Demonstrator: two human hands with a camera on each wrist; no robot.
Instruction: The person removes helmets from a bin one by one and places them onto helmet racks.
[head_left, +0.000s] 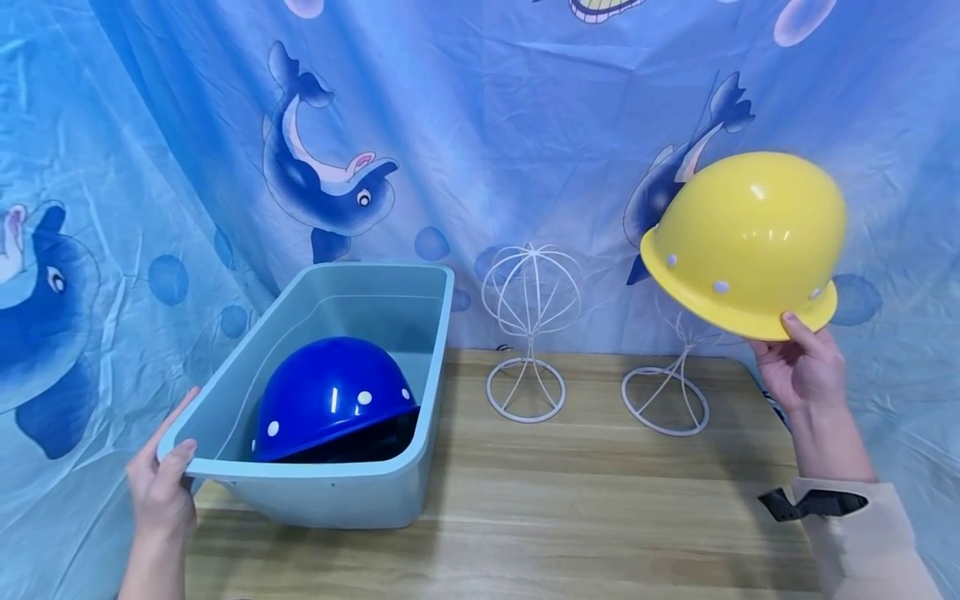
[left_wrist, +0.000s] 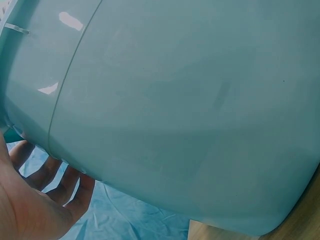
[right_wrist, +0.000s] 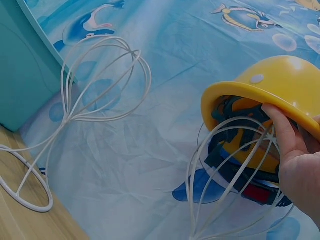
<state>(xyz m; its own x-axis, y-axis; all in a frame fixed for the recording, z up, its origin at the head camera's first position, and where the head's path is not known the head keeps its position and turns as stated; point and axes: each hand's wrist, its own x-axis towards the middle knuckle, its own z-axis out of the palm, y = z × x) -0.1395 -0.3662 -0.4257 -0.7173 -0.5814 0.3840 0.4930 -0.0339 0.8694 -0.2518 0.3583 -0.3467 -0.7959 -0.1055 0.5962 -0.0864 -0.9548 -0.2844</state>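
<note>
Yellow helmet [head_left: 750, 242], one: tilted, brim gripped by right hand [head_left: 806, 375], hollow toward the wire stand [head_left: 681, 362] near the back right corner of the table [head_left: 570, 517]; contact unclear. Left hand [head_left: 161, 487], farther off: clasps near left corner of the bin [head_left: 352, 500].

In the head view, a creased blue cloth [head_left: 480, 142] spanned the top of the frame and hung down both sides. Printed on it were a leaping dolphin [head_left: 348, 204] at upper left of centre, another dolphin [head_left: 663, 179] at upper right and a third dolphin [head_left: 45, 333] cut off by the left edge. Round blue spots [head_left: 431, 243] dotted its middle; a pink bubble [head_left: 802, 18] showed at upper right. Below, across the lower centre, lay a wood-grain tabletop [head_left: 540, 500], softly lit.
</note>
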